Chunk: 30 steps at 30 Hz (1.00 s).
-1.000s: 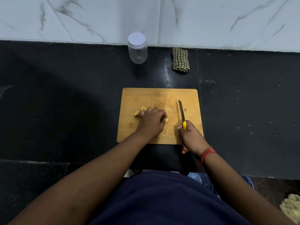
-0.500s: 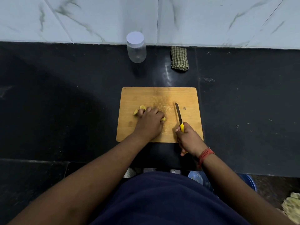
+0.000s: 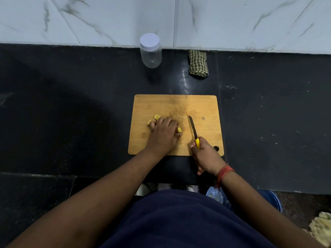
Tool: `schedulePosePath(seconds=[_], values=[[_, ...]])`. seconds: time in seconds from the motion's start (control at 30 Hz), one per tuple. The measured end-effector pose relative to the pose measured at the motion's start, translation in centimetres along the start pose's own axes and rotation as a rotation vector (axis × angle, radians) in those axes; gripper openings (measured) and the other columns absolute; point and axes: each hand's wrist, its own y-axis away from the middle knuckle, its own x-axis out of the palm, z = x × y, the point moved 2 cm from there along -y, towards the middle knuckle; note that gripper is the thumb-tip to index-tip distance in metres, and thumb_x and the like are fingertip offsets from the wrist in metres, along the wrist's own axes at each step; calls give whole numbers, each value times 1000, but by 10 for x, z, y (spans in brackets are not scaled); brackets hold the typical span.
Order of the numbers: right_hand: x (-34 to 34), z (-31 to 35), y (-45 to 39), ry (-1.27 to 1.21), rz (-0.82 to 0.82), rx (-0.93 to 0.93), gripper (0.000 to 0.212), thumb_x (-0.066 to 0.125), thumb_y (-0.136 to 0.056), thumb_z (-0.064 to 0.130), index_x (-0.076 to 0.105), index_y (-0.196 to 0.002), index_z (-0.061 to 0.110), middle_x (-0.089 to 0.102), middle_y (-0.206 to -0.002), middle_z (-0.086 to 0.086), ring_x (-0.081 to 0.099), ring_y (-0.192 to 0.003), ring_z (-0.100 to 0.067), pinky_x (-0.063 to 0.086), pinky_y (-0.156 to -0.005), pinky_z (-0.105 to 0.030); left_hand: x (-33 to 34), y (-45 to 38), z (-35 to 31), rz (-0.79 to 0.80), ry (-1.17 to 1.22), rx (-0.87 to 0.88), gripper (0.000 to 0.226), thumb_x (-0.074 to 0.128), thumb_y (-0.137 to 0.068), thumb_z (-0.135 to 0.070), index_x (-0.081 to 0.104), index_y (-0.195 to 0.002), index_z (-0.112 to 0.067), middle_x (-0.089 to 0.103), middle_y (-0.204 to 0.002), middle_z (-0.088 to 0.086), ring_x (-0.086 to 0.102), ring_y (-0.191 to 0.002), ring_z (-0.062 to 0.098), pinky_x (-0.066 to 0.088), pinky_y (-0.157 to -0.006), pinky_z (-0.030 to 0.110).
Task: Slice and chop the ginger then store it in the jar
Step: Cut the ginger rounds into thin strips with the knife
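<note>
Ginger (image 3: 179,129) lies on board (image 3: 206,108), mostly hidden under left hand (image 3: 163,135), whose curled fingers hold it down. Right hand (image 3: 206,154) grips knife (image 3: 193,127); blade runs away from body, just right of ginger, apart. Jar (image 3: 151,51) far back, lid on.

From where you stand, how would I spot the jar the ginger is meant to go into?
Follow the white marble wall down to where it meets the black counter. Against that edge, beyond the wooden cutting board, stands the jar, left of a folded checked cloth. It is the only clear container there, looks empty, and has a white lid on.
</note>
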Motion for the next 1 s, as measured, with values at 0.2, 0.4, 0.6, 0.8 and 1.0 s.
schedulePosePath(seconds=[0.2, 0.4, 0.6, 0.8, 1.0], values=[[4, 0, 2, 40, 18, 8, 9, 40, -103, 28, 41, -107, 20, 51, -65, -7, 47, -34, -17, 48, -39, -30, -1, 0, 8, -10, 5, 117, 23, 67, -89, -30, 69, -112, -27, 64, -116, -5, 54, -108, 22, 33, -89, 46], [6, 1, 1, 38, 21, 8, 9, 40, -103, 27, 41, -108, 19, 51, -64, -7, 48, -34, -19, 48, -39, -31, -2, -6, 7, 0, 17, 125, 15, 64, -92, -28, 71, -104, -24, 63, -110, -7, 53, -107, 19, 26, -88, 42], [10, 0, 2, 74, 38, 46, 17, 38, -103, 25, 39, -119, 18, 54, -72, -10, 49, -34, -17, 47, -37, -29, 0, -5, 8, -10, 84, 78, 15, 64, -91, -24, 69, -105, -25, 64, -112, -8, 53, -109, 17, 24, -90, 39], [25, -1, 5, 123, 52, 65, 26, 34, -104, 20, 34, -129, 14, 56, -82, -15, 51, -34, -15, 47, -33, -29, 3, -3, 5, -31, 100, 17, 18, 64, -89, -24, 67, -107, -26, 63, -111, -8, 54, -107, 18, 27, -90, 40], [34, 4, 6, 157, 91, 55, 33, 29, -102, 8, 27, -134, 15, 56, -82, -19, 52, -29, -14, 45, -31, -29, 5, -2, -1, -43, 159, -64, 19, 67, -88, -24, 64, -106, -24, 65, -107, -6, 56, -104, 20, 29, -88, 41]])
